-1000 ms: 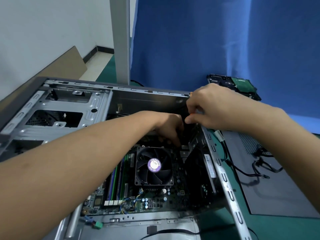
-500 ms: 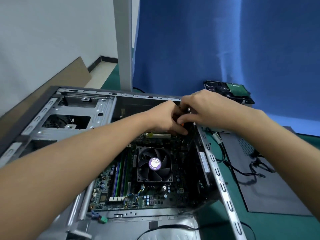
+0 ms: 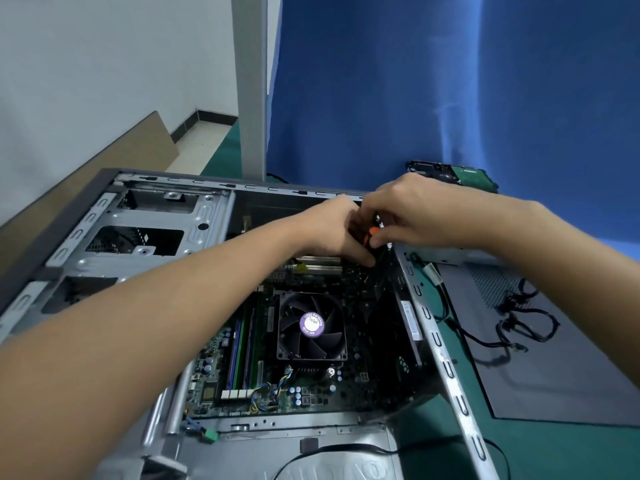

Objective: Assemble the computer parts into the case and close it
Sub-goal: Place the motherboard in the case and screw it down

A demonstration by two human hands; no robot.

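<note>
Blue backdrop [image 3: 415, 81] is hanging behind a green table [image 3: 571, 455], and the open computer case [image 3: 204, 216] is lying on its side across it. Its grey side panel [image 3: 554, 375] is resting flat just to the right, off the case, with loose black cables [image 3: 512, 327] sprawling over it. Inside, the motherboard [image 3: 311, 393] is sitting in place, its cooling fan [image 3: 311, 325] facing up. A hard drive [image 3: 460, 174] is waiting at the far edge. Both hands are meeting at the case's far right corner: the right hand [image 3: 415, 213] is pinching a small orange piece [image 3: 373, 231], while the left hand [image 3: 332, 233] is curling in beside it, its grip impossible to make out.
</note>
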